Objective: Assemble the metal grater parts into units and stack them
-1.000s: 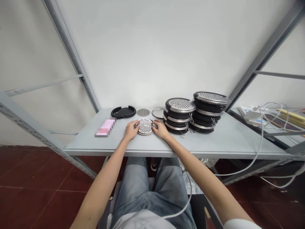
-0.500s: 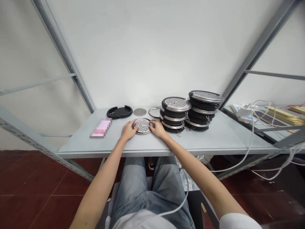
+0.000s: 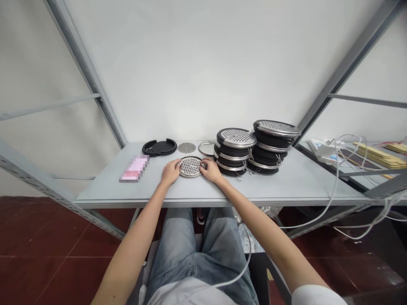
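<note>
A round perforated metal plate [image 3: 190, 166] with a raised rim lies flat on the grey table [image 3: 152, 186]. My left hand [image 3: 171, 172] is closed on its left edge, and my right hand [image 3: 210, 170] grips the right edge, thumb and fingers at the rim. Behind it rest a loose perforated disc [image 3: 186, 147], a metal ring [image 3: 206, 148] and a black round holder [image 3: 160, 147] with a raised, broken rim.
Two stacks of black and metal round units, a nearer one [image 3: 237, 139] and a taller one [image 3: 276, 128], stand to the right. A blurred pink object [image 3: 135, 168] lies left. White cables [image 3: 333, 190] hang at the right, beside yellow strips [image 3: 378, 156].
My left thumb has drawn back from over the plate to its left rim. The view has shifted slightly; everything else looks the same.
</note>
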`<state>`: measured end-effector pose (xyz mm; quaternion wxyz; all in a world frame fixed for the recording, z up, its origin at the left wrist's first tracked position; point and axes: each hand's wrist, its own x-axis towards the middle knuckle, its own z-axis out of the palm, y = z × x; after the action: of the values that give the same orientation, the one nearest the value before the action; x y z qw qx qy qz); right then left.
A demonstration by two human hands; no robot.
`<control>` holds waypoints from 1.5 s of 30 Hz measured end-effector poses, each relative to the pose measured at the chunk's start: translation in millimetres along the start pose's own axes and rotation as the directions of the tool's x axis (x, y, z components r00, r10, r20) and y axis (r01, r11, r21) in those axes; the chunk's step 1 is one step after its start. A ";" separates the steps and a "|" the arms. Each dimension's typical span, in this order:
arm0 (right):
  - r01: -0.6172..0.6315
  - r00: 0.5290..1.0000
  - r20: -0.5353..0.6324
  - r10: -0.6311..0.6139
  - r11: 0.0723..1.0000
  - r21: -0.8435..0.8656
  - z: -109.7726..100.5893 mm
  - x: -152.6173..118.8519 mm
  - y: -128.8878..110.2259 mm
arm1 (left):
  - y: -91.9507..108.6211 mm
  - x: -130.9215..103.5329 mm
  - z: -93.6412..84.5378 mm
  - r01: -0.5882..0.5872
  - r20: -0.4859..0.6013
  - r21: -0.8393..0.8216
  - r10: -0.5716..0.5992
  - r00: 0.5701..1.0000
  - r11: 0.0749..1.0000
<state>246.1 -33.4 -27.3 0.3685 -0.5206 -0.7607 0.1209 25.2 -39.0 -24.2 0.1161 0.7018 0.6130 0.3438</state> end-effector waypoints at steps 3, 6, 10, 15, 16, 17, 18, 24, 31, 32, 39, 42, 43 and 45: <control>-0.002 1.000 -0.002 0.002 1.000 0.008 0.4 -0.2 0.9 | 1.2 -0.6 -1.1 0.000 0.008 0.017 0.000 1.000 1.000; -0.015 1.000 -0.010 0.015 1.000 0.009 0.9 0.0 1.5 | 1.7 -0.8 -1.8 -0.009 0.008 0.032 0.009 1.000 0.999; -0.018 1.000 -0.019 0.018 1.000 0.020 1.1 0.1 1.9 | 2.2 -1.2 -2.2 -0.011 0.014 0.043 0.011 1.000 0.999; -0.009 1.000 0.006 0.009 0.999 0.045 -1.0 -0.3 -0.2 | 3.1 -2.2 -2.4 -0.010 0.019 0.054 0.009 1.000 0.999; -0.012 1.000 0.015 0.011 0.998 0.054 -1.5 -0.1 -0.5 | 3.5 -2.4 -2.7 -0.011 0.021 0.062 0.010 1.000 0.998; -0.017 1.000 0.023 0.016 0.998 0.064 -2.1 0.1 -0.6 | 4.0 -2.7 -3.0 -0.015 0.023 0.069 0.014 1.000 0.997; -0.024 0.999 0.025 0.022 0.997 0.076 -2.5 0.4 -0.4 | 4.8 -3.1 -3.5 -0.021 0.025 0.076 0.019 0.999 0.997; -0.011 1.000 -0.006 0.012 0.990 0.141 -3.7 1.6 4.5 | 10.7 -6.3 -6.2 -0.042 0.031 0.108 0.039 0.999 0.993; 0.017 0.999 0.033 -0.018 0.998 0.055 -1.4 0.8 2.2 | 11.9 -7.2 -6.2 -0.036 0.043 0.133 0.031 0.999 0.990; 0.010 0.999 0.036 -0.012 0.999 0.038 -1.1 0.5 1.3 | 11.9 -7.0 -6.2 -0.037 0.045 0.136 0.031 0.999 0.990; 0.036 0.999 0.024 -0.036 0.999 -0.006 -0.8 -1.2 -1.9 | 15.5 -9.5 -7.1 -0.052 0.060 0.165 0.042 0.997 0.985; 0.059 0.997 0.042 -0.058 0.998 -0.022 -0.7 -1.1 -2.7 | 19.5 -13.8 -8.4 -0.085 0.067 0.186 0.074 0.995 0.979; 0.058 0.997 0.053 -0.057 0.998 -0.032 -0.5 -1.0 -2.8 | 20.7 -15.3 -8.9 -0.103 0.074 0.195 0.090 0.993 0.975; 0.050 0.996 0.072 -0.047 0.998 -0.047 0.2 -1.0 -2.8 | 22.4 -17.7 -10.1 -0.136 0.099 0.210 0.117 0.988 0.968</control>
<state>244.2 -35.5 -26.2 0.3312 -0.5063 -0.7884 0.1116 36.1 -63.2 -9.7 0.0433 0.7620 0.5951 0.2514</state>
